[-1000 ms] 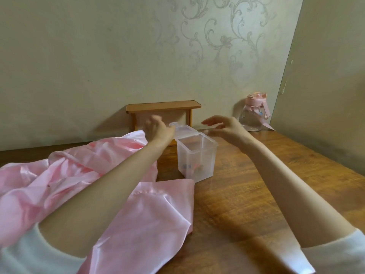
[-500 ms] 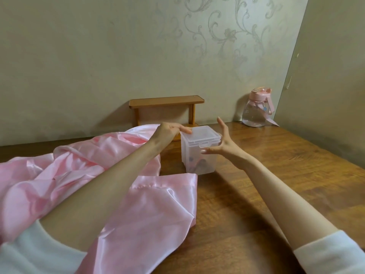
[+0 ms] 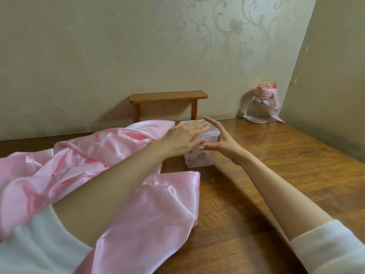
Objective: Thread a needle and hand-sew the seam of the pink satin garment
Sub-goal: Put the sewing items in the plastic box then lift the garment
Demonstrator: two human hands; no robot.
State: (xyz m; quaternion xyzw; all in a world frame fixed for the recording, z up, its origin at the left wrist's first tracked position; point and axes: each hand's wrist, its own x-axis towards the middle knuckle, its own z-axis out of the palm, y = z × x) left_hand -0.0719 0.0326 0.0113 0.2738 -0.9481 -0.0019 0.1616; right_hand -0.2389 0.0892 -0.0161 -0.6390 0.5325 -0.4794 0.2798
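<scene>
Left hand (image 3: 185,139): palm down on the lid of the small translucent plastic box (image 3: 199,162); fingers (image 3: 199,127) straight and released, lying flat, gripping nothing.
Right hand (image 3: 224,142): set against the box's right near corner; fingers (image 3: 210,121) stretched along the lid's right edge, thumb at the near wall just under the lid; spread, not curled round anything.
Box: upright on the brown wooden worktop (image 3: 276,165), lid on; small dark and reddish things inside, too blurred to tell apart.
Pink satin garment (image 3: 88,155): heaped over the left half of the worktop, from the near edge to the far wall; one flat panel with a stitched hem (image 3: 169,180) just near of the box, apart from it.
In the way: left forearm across the garment, hiding a strip of it; left hand over the left part of the lid and the box's upper left wall; a far fold of satin across the foot of the stand's left leg.
Small brown wooden stand (image 3: 167,95): against the far wall, behind the box.
Clear round water bottle with pink cap and strap (image 3: 258,109): far right corner, well apart from the box.
Wall (image 3: 227,26): pale, with scrolled floral pattern.
White sleeves (image 3: 325,250): pushed up both forearms, at the near edge.
</scene>
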